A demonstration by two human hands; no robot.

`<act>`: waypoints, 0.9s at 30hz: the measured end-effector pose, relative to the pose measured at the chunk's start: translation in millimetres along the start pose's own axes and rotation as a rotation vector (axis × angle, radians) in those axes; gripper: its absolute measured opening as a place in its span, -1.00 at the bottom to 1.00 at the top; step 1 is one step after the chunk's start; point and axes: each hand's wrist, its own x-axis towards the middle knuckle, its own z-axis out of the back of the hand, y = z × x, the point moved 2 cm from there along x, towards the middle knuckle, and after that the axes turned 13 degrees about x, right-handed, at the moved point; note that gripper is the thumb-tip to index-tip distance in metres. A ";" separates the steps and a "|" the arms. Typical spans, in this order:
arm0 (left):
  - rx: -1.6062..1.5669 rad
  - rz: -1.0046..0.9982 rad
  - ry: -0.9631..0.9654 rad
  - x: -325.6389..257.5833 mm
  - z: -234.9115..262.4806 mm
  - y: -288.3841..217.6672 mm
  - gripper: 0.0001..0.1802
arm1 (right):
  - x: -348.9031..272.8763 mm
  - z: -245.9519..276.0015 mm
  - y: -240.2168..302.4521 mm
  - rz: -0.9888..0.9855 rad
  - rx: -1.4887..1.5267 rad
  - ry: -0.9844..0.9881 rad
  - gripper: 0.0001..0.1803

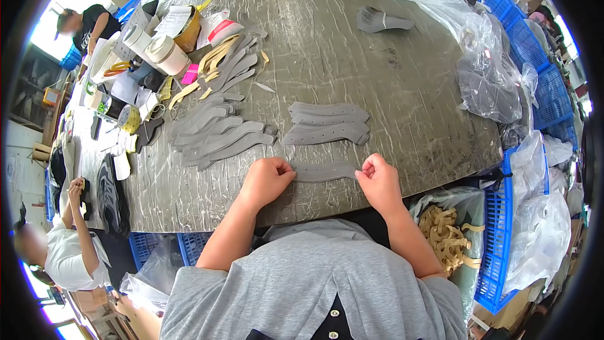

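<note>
A flat grey shoe-upper piece [325,172] lies near the table's front edge. My left hand [268,181] pinches its left end between thumb and fingers. At the other end, my right hand [381,182] grips the right tip in the same way. Just beyond are grey pieces with small holes [328,131], laid in two overlapping rows. To their left spreads a loose pile of similar grey pieces [220,135], without visible holes.
A bundle of grey pieces [382,20] lies farther back. White tape rolls [168,55] and a yellow tape roll [129,118] stand at left. Clear plastic bags [487,82] cover the right edge. A blue crate [494,245] and bin of tan scraps [443,233] sit below. Co-workers [69,252] are at left.
</note>
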 end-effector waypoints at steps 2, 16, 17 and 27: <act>0.010 -0.004 -0.006 -0.6 0.3 -0.7 -0.81 | 0.0 -2.0 4.5 0.039 -0.124 0.005 -0.81; 0.143 -0.158 -0.142 -1.7 -5.8 1.3 -0.87 | -15.6 -23.0 17.6 0.595 -0.631 0.253 -0.53; 0.151 -0.208 -0.194 -3.0 -7.2 0.4 -0.89 | -15.2 -19.9 17.7 0.604 -0.641 0.247 -0.55; -0.206 0.180 -0.464 -4.4 90.0 97.7 -0.76 | 26.2 -33.6 34.3 0.583 -0.672 0.156 -0.28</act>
